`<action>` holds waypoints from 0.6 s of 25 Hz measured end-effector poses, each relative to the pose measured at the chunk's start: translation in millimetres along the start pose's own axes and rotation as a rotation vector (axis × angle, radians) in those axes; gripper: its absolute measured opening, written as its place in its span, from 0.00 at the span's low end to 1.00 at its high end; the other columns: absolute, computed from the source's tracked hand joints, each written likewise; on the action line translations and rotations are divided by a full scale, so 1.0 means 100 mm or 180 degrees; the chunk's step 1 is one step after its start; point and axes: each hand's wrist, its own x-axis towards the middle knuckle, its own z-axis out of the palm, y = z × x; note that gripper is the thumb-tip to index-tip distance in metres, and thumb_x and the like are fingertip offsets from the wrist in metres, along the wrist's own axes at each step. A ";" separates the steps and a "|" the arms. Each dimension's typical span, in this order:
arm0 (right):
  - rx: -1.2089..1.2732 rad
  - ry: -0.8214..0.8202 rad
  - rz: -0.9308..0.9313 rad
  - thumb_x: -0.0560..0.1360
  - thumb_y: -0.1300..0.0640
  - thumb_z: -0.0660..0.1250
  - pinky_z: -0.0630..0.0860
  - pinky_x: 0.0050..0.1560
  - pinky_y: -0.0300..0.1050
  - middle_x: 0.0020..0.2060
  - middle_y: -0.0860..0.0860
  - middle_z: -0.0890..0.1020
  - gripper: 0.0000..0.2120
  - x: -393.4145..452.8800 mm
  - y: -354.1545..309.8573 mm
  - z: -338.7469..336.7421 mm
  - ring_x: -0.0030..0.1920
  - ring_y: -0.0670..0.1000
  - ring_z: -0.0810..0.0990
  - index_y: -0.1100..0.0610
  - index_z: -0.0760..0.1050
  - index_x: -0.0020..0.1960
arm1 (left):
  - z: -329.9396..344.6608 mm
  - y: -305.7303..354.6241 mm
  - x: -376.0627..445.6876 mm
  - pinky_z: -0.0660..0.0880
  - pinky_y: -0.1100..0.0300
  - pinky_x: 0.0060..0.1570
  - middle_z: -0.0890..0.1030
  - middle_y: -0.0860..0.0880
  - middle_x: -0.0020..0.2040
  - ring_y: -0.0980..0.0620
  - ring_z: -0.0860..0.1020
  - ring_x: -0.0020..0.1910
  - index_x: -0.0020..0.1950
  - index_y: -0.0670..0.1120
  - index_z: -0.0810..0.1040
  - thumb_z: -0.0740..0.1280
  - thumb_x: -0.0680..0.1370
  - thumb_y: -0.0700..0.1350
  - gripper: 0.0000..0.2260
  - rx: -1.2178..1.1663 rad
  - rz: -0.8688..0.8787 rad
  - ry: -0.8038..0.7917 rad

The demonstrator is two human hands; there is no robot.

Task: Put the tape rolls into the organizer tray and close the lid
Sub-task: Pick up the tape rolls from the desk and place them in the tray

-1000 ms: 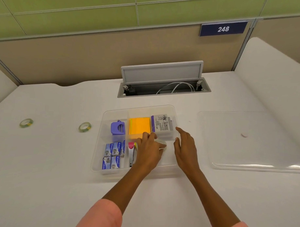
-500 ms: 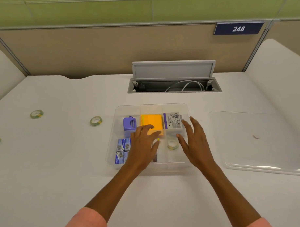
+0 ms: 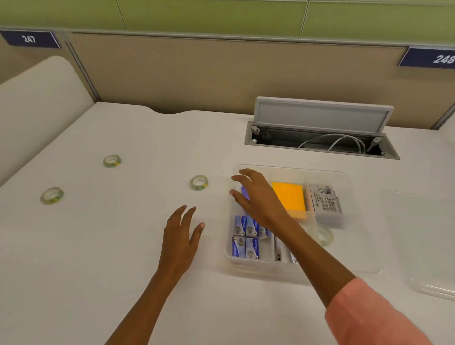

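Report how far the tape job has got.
Done: one tape roll lies in the tray. In hand: nothing; both hands are empty, the right hand reaching over the tray's left side toward the nearest roll, the left hand open over the table. Left: three rolls on the table, including the far roll and the leftmost roll, and the lid, off beside the tray.

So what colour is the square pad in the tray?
Bright orange pad, clearest in the head view.

Three tape rolls (image 3: 199, 182) lie on the desk (image 3: 115, 246) left of the organizer tray (image 3: 357, 254).
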 end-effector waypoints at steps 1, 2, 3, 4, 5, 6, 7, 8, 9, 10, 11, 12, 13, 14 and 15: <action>-0.0106 -0.0099 -0.0063 0.78 0.51 0.60 0.63 0.70 0.50 0.72 0.55 0.66 0.20 0.11 -0.07 0.10 0.73 0.54 0.61 0.54 0.68 0.68 | -0.02 -0.12 0.03 0.57 0.51 0.72 0.60 0.45 0.75 0.46 0.57 0.74 0.71 0.48 0.62 0.60 0.77 0.51 0.23 0.0065 -0.0098 -0.0052; -0.0251 -0.0218 -0.0133 0.78 0.51 0.60 0.64 0.70 0.51 0.71 0.55 0.67 0.19 0.21 -0.13 0.19 0.72 0.54 0.62 0.55 0.68 0.67 | -0.03 -0.22 0.06 0.54 0.51 0.73 0.58 0.45 0.76 0.47 0.55 0.75 0.72 0.48 0.59 0.59 0.78 0.52 0.24 0.0156 -0.0151 -0.0117; -0.0430 -0.0365 -0.0204 0.78 0.53 0.60 0.66 0.68 0.51 0.70 0.56 0.68 0.18 0.32 -0.17 0.28 0.71 0.55 0.64 0.56 0.69 0.67 | -0.03 -0.32 0.09 0.51 0.51 0.73 0.55 0.46 0.77 0.47 0.52 0.76 0.73 0.47 0.57 0.58 0.78 0.52 0.25 0.0245 -0.0159 -0.0186; -0.0622 -0.0529 -0.0266 0.78 0.55 0.60 0.69 0.65 0.52 0.68 0.56 0.69 0.18 0.42 -0.22 0.36 0.69 0.56 0.66 0.58 0.70 0.66 | -0.03 -0.41 0.12 0.49 0.52 0.74 0.53 0.46 0.77 0.48 0.49 0.76 0.74 0.47 0.55 0.57 0.78 0.52 0.26 0.0307 -0.0148 -0.0255; -0.0819 -0.0679 -0.0303 0.78 0.58 0.60 0.72 0.60 0.53 0.66 0.58 0.71 0.17 0.52 -0.26 0.44 0.65 0.58 0.70 0.60 0.70 0.65 | -0.03 -0.48 0.15 0.47 0.52 0.74 0.51 0.45 0.77 0.48 0.48 0.76 0.74 0.47 0.53 0.57 0.78 0.53 0.26 0.0343 -0.0132 -0.0321; -0.1021 -0.0792 -0.0307 0.77 0.61 0.60 0.74 0.55 0.54 0.63 0.59 0.72 0.15 0.61 -0.30 0.52 0.60 0.60 0.73 0.62 0.71 0.63 | -0.04 -0.54 0.17 0.46 0.53 0.75 0.49 0.45 0.77 0.48 0.46 0.76 0.74 0.46 0.53 0.56 0.78 0.53 0.27 0.0357 -0.0118 -0.0374; -0.1207 -0.0849 -0.0285 0.76 0.64 0.61 0.74 0.51 0.53 0.60 0.60 0.72 0.15 0.69 -0.34 0.59 0.56 0.61 0.75 0.63 0.71 0.62 | -0.04 -0.58 0.19 0.45 0.53 0.75 0.49 0.46 0.78 0.49 0.46 0.76 0.74 0.46 0.53 0.56 0.78 0.54 0.27 0.0358 -0.0100 -0.0405; -0.1349 -0.0875 -0.0244 0.75 0.66 0.61 0.74 0.49 0.53 0.58 0.60 0.72 0.15 0.75 -0.36 0.66 0.53 0.61 0.76 0.63 0.71 0.61 | -0.04 -0.61 0.21 0.45 0.53 0.75 0.48 0.46 0.78 0.49 0.45 0.76 0.74 0.47 0.53 0.56 0.78 0.55 0.27 0.0340 -0.0076 -0.0418; -0.1440 -0.0890 -0.0206 0.74 0.68 0.62 0.75 0.48 0.52 0.59 0.60 0.71 0.16 0.80 -0.38 0.72 0.53 0.61 0.76 0.63 0.70 0.62 | -0.04 -0.64 0.22 0.45 0.54 0.75 0.48 0.46 0.78 0.50 0.45 0.76 0.74 0.47 0.54 0.56 0.78 0.55 0.28 0.0309 -0.0061 -0.0426; -0.1488 -0.0909 -0.0184 0.73 0.68 0.63 0.75 0.50 0.52 0.60 0.61 0.70 0.18 0.84 -0.39 0.78 0.54 0.60 0.76 0.62 0.69 0.63 | -0.04 -0.65 0.23 0.45 0.54 0.74 0.48 0.47 0.78 0.50 0.45 0.76 0.74 0.47 0.54 0.57 0.78 0.56 0.28 0.0284 -0.0055 -0.0436; -0.1517 -0.0942 -0.0166 0.73 0.68 0.63 0.76 0.52 0.52 0.63 0.61 0.68 0.20 0.87 -0.40 0.84 0.55 0.60 0.75 0.62 0.68 0.65 | -0.04 -0.67 0.24 0.45 0.54 0.74 0.48 0.48 0.78 0.51 0.45 0.76 0.74 0.48 0.53 0.56 0.77 0.56 0.28 0.0281 -0.0054 -0.0456; -0.1538 -0.0977 -0.0139 0.73 0.68 0.64 0.76 0.54 0.52 0.65 0.61 0.66 0.22 0.88 -0.41 0.89 0.57 0.60 0.74 0.61 0.67 0.66 | -0.03 -0.69 0.24 0.45 0.55 0.74 0.47 0.48 0.78 0.51 0.45 0.76 0.74 0.48 0.53 0.56 0.77 0.57 0.28 0.0296 -0.0045 -0.0473; -0.1553 -0.1000 -0.0102 0.73 0.68 0.64 0.76 0.55 0.52 0.66 0.61 0.65 0.23 0.89 -0.41 0.93 0.59 0.60 0.73 0.61 0.66 0.67 | -0.03 -0.70 0.24 0.44 0.56 0.74 0.47 0.48 0.78 0.51 0.44 0.76 0.74 0.49 0.52 0.56 0.77 0.57 0.28 0.0313 -0.0025 -0.0484; -0.1558 -0.0995 -0.0061 0.73 0.67 0.65 0.75 0.56 0.51 0.67 0.61 0.64 0.23 0.90 -0.41 0.97 0.61 0.60 0.72 0.61 0.65 0.67 | -0.03 -0.70 0.23 0.43 0.56 0.73 0.47 0.48 0.78 0.51 0.44 0.76 0.74 0.49 0.52 0.56 0.77 0.57 0.29 0.0320 -0.0011 -0.0492; -0.1536 -0.0963 -0.0016 0.73 0.66 0.65 0.75 0.56 0.51 0.66 0.61 0.65 0.23 0.91 -0.42 0.99 0.61 0.60 0.71 0.61 0.65 0.67 | -0.03 -0.71 0.23 0.43 0.57 0.73 0.46 0.48 0.78 0.51 0.44 0.76 0.74 0.49 0.51 0.55 0.77 0.57 0.29 0.0317 -0.0009 -0.0499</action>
